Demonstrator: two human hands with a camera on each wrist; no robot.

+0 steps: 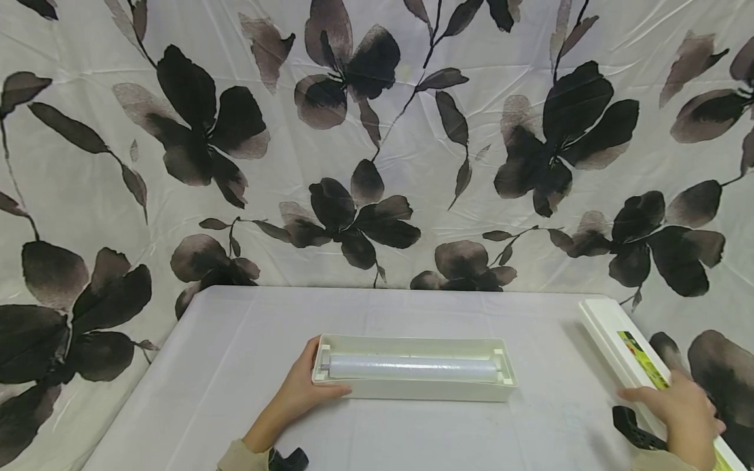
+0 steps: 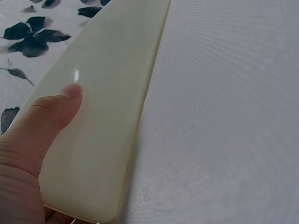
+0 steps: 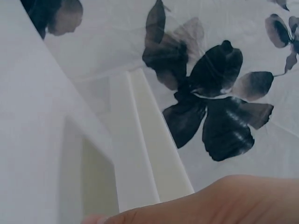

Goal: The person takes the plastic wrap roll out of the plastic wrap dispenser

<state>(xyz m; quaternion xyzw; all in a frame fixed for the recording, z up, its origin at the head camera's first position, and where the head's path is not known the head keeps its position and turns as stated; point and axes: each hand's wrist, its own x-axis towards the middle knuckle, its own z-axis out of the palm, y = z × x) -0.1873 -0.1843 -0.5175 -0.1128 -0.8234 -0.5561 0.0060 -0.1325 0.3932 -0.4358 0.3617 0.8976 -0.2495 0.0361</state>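
At six o'clock in the head view, the pale box (image 1: 427, 390) sits on the white table (image 1: 247, 366), with a film roll (image 1: 412, 369) inside. I see the left hand (image 1: 309, 379), at seven, clasping its end, thumb on the front wall; the right hand (image 1: 686, 409), at four, grips the long white cover (image 1: 612, 347). I judge both pieces light, stiff and slick; I'd hold them by their sides, off the delicate-looking film.
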